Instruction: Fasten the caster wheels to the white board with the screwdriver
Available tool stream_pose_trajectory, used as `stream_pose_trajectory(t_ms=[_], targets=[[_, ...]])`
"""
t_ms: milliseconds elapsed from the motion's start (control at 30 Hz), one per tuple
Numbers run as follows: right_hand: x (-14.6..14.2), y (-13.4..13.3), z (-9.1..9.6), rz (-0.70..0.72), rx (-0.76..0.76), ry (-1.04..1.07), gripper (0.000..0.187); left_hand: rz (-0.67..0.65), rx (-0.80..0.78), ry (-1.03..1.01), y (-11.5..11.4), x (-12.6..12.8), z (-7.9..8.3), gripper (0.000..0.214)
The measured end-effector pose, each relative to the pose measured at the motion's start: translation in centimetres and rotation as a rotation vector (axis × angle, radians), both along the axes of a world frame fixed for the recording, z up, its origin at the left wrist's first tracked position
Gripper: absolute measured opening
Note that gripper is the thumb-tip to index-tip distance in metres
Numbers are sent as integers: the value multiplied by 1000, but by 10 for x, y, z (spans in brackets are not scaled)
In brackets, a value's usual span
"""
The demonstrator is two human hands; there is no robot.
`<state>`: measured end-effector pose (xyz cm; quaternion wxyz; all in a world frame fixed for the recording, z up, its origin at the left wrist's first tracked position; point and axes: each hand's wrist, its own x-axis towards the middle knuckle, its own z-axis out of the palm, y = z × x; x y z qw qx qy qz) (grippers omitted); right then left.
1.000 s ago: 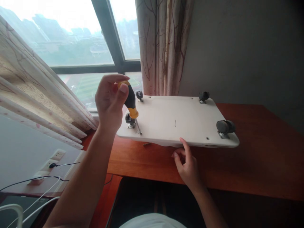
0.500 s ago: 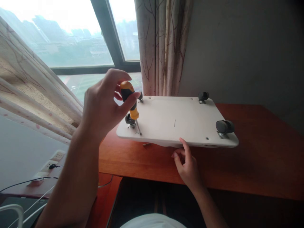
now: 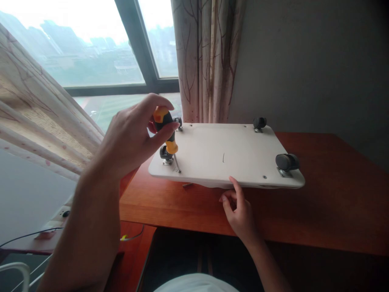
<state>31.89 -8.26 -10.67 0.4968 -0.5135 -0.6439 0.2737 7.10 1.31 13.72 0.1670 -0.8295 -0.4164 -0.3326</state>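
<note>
Daylight came through the window [image 3: 121, 61] at upper left, where the sky [image 3: 75, 16] burned out to white and the view beneath turned hazy. The board [image 3: 200, 150] at centre was softly lit, without harsh glare. The wall [image 3: 304, 69] at upper right was dim, its corner falling to black. The desk [image 3: 334, 198] darkened toward the right, and deep shadow filled the bottom centre. Fine detail looked slightly smeared.

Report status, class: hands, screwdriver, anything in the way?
Left hand gripping screwdriver, tip down at panel, near-left corner. Right hand curled, forefinger at panel's near edge. Caster close beside screwdriver, not blocking tip.
</note>
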Motion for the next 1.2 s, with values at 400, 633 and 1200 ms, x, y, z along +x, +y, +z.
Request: stream_pose_trajectory(t_ms=[400, 633, 1200], targets=[[0, 1, 1, -2, -10, 4, 61, 141, 88, -6, 6, -6, -5, 34], [0, 0, 2, 3, -19, 10, 60, -133, -240, -169, 4, -12, -6, 41], [0, 0, 1, -1, -1, -1, 60, 312, 115, -63, 5, -8, -5, 36]])
